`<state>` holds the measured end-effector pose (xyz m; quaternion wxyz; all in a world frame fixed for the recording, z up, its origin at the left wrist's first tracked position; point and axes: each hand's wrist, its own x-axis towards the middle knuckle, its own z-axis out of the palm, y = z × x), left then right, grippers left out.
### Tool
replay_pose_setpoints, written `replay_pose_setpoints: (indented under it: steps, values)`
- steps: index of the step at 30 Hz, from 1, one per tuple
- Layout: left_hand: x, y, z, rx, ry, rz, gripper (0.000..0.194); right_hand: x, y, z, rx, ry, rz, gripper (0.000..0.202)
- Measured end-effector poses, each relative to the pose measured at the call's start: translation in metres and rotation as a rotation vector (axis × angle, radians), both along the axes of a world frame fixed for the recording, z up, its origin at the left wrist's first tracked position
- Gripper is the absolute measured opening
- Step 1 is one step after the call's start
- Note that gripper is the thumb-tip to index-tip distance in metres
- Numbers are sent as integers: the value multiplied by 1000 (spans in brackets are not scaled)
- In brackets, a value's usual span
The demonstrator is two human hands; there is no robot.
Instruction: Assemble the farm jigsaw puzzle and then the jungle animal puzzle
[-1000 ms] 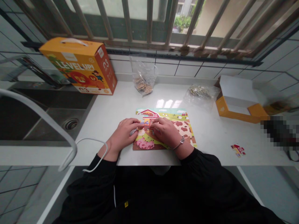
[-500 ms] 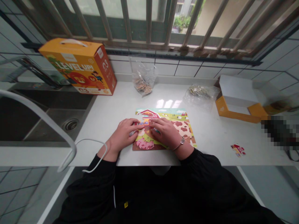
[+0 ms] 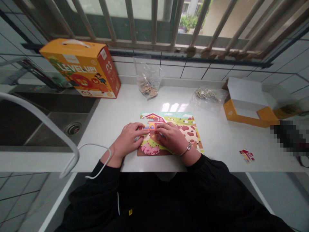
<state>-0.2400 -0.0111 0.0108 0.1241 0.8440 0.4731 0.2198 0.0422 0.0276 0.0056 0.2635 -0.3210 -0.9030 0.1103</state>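
Colourful, probably light and stiff, the puzzle lies flat on the worktop, nearer the person than the bagged pieces, best gripped by its edges, while both hands' slightly spread, curled fingers touch its barn area.

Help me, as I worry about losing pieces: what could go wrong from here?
The small loose puzzle part lies near the front edge of the counter, so a sleeve might brush it off.

The left hand and right hand both work on the puzzle; uneven pressure could pop joined pieces apart.

The white cable loops by the left wrist and might snag.
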Motion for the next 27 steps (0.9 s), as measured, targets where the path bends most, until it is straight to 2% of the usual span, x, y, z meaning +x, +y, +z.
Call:
replay_pose_setpoints:
  steps: [7, 12, 20, 23, 25, 27]
  values:
    - [1, 1, 1, -24, 21, 19, 42, -1, 0, 3, -11, -24, 12, 15]
    - [-1, 3, -1, -19, 11, 6, 42, -2, -4, 7, -30, -150, -16, 18]
    - [3, 7, 1, -14, 8, -55, 39, 1, -31, 3, -63, -260, -130, 44]
    - [6, 5, 0, -11, -11, -39, 39, 28, -36, 6, -54, -221, -193, 42]
    - [7, 4, -1, -15, -20, -24, 40, 69, -39, 12, -22, -184, -301, 40]
    - [7, 4, -3, -23, -22, -17, 40, 125, -46, 17, 6, -196, -519, 39]
